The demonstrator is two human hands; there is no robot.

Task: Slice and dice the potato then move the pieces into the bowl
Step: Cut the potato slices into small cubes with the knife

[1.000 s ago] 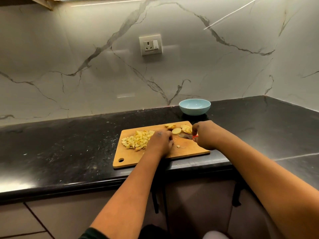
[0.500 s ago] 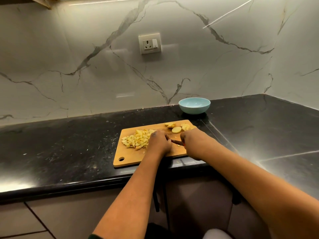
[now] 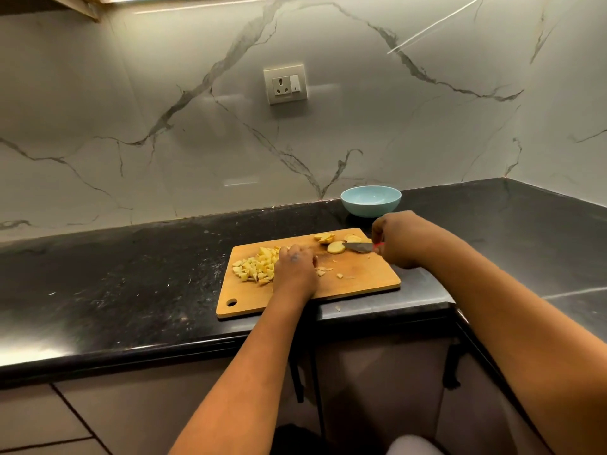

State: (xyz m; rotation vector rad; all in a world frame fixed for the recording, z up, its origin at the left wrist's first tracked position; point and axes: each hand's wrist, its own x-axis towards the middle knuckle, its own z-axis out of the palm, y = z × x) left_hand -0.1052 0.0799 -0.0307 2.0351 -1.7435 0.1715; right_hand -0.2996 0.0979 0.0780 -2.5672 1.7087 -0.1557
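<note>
A wooden cutting board point(image 3: 361, 280) lies at the front edge of the black counter. A heap of diced potato point(image 3: 254, 267) sits on its left half. Several round potato slices point(image 3: 335, 247) lie at its far right corner. My left hand point(image 3: 295, 269) rests curled on the board beside the heap; whether it holds anything is hidden. My right hand point(image 3: 399, 239) grips a red-handled knife point(image 3: 359, 246), its blade pointing left and touching the slices. The light blue bowl point(image 3: 370, 201), apparently empty, stands behind the board.
A few stray potato bits point(image 3: 339, 275) lie mid-board, and one scrap point(image 3: 337, 308) sits on the counter point(image 3: 131, 284) edge. The marble wall with a socket point(image 3: 285, 84) rises behind. The counter turns a corner at the right.
My right hand with the knife has moved from the board's front middle back up to the slices at the far right corner. My left hand has stayed beside the diced heap.
</note>
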